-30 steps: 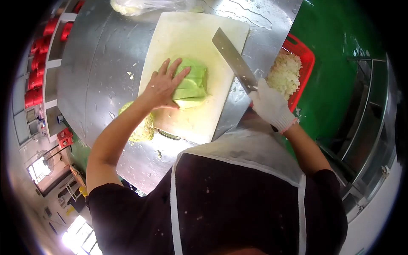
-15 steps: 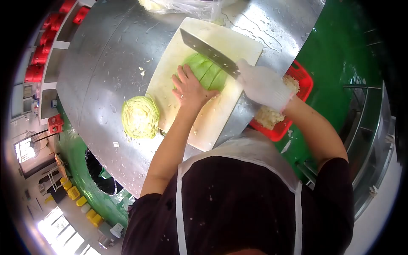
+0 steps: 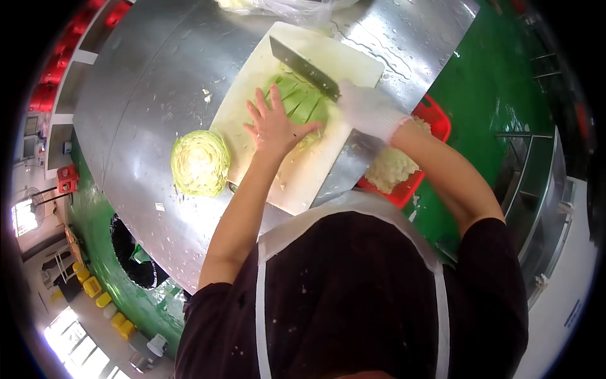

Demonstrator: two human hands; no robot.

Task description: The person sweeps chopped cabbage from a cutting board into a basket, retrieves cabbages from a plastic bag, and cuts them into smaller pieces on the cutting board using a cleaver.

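Note:
A green cabbage piece point(image 3: 302, 102) lies on the white cutting board point(image 3: 252, 82), cut into several strips. My left hand point(image 3: 273, 126), bare, presses flat on the near side of it with fingers spread. A white glove covers my right hand point(image 3: 366, 110), which grips the handle of a large cleaver point(image 3: 304, 68). The blade lies across the far side of the cabbage. A second cabbage half point(image 3: 200, 162) rests cut face up on the steel table, left of the board.
The steel table point(image 3: 158, 76) is wet with small scraps. A red basket point(image 3: 404, 165) of chopped cabbage sits at the right below the table edge, over a green floor. A clear plastic bag point(image 3: 278, 6) lies at the far edge. Red items line shelves at far left.
The cleaver swung from the raised right side onto the cabbage and now sits further across it. More cut strips show. My left hand shifted to the near side of the piece.

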